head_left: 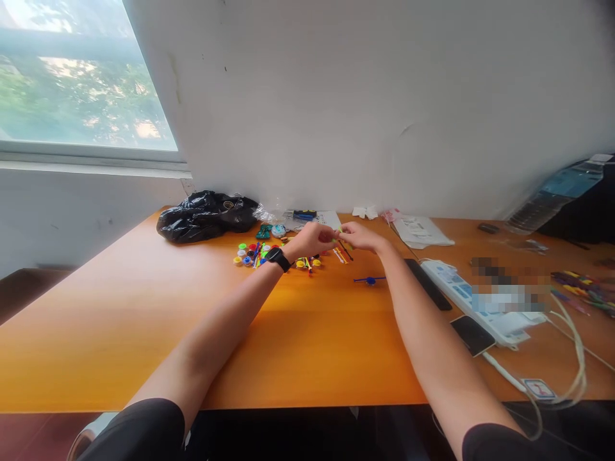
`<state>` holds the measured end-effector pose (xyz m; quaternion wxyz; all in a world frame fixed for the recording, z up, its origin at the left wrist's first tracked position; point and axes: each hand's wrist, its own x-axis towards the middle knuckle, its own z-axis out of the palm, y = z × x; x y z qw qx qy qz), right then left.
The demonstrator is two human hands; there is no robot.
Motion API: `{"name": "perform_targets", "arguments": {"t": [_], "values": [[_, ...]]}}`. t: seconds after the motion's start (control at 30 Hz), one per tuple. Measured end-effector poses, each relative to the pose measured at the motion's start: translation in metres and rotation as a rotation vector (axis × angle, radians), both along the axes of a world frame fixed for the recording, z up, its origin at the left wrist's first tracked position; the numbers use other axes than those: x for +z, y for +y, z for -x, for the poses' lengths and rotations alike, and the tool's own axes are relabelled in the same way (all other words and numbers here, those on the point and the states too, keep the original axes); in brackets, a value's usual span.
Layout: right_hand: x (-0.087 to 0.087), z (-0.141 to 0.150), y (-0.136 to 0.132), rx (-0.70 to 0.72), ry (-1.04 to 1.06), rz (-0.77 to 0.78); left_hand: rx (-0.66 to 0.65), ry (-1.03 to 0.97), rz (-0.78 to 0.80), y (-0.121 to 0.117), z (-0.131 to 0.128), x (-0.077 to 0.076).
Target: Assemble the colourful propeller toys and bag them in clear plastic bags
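Note:
Above the far middle of the table, my left hand (313, 241), with a black watch on the wrist, and my right hand (361, 237) meet fingertip to fingertip. Both are closed in a pinch around a small yellow-green plastic piece (341, 229), mostly hidden by the fingers. Beneath and left of them lies a pile of colourful plastic rods and round connectors (247, 253), partly covered by my left wrist. A blue connector with a rod through it (370, 281) rests apart, beside my right forearm. Several loose rods (342, 253) lie just below the hands.
A black plastic bag (206, 216) sits at the back left. Along the right are a white power strip (446, 282), a phone (473, 335), cables (576, 346) and a dark flat bar (429, 285). A water bottle (552, 195) leans at the far right, near white packets (423, 231).

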<state>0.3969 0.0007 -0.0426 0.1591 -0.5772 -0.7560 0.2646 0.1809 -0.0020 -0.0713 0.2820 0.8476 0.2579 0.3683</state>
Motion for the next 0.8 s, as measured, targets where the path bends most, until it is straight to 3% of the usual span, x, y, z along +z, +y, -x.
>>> {"name": "perform_targets", "arguments": {"t": [0.13,0.3,0.4,0.53,0.63,0.8], "values": [[-0.01,-0.004,0.006,-0.046,-0.288,0.095,-0.024,0.194,-0.074,-0.002,-0.002,-0.01],[-0.005,-0.006,0.004,-0.036,-0.334,0.112,-0.016,0.3,-0.174,-0.003,-0.006,-0.02],[0.004,-0.009,-0.001,0.068,-0.365,0.135,0.0,0.353,-0.178,0.0,-0.003,-0.02],[0.01,-0.007,-0.009,0.188,-0.541,0.337,0.04,0.384,-0.202,0.004,0.0,-0.021],[0.007,-0.001,-0.012,0.143,-0.623,0.386,0.038,0.364,-0.264,0.004,0.001,-0.021],[-0.003,-0.002,-0.007,0.072,-0.606,0.341,0.038,0.366,-0.295,0.003,0.003,-0.019]]}}
